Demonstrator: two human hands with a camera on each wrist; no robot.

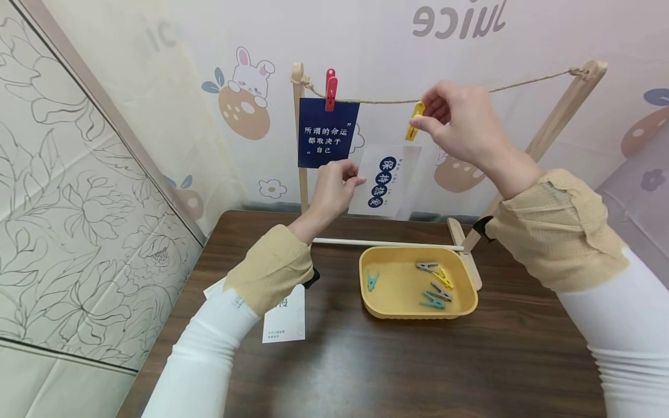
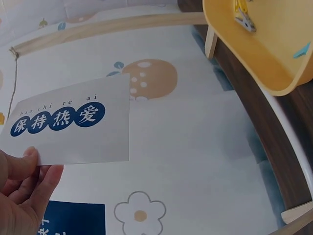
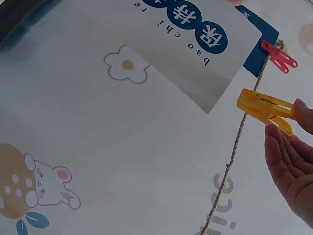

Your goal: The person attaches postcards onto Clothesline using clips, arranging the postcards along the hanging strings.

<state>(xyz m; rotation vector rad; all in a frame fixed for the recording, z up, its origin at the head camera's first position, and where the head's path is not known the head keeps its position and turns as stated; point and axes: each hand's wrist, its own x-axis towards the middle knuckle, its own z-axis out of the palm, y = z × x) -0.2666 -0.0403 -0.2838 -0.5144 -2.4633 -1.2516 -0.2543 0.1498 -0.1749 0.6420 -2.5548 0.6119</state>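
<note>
— How does the white card (image 1: 385, 180) handle?

— Light, thin, bendy, I judge. My left hand (image 1: 334, 188) pinches its edge at nine o'clock, below the twine (image 1: 389, 101).

— And the peg?

— My right hand (image 1: 460, 125) squeezes the yellow clothespin (image 1: 415, 121) by its tail, at the twine. Stiff, springy plastic. The yellow tray (image 1: 397, 310) sits at six o'clock.

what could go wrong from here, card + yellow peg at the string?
1. The white card hangs below the string, pinched only at one edge by the left hand; it could tilt or slip.
2. The right hand holds the yellow peg by its tail, apart from the card; it may clip string alone.
</note>
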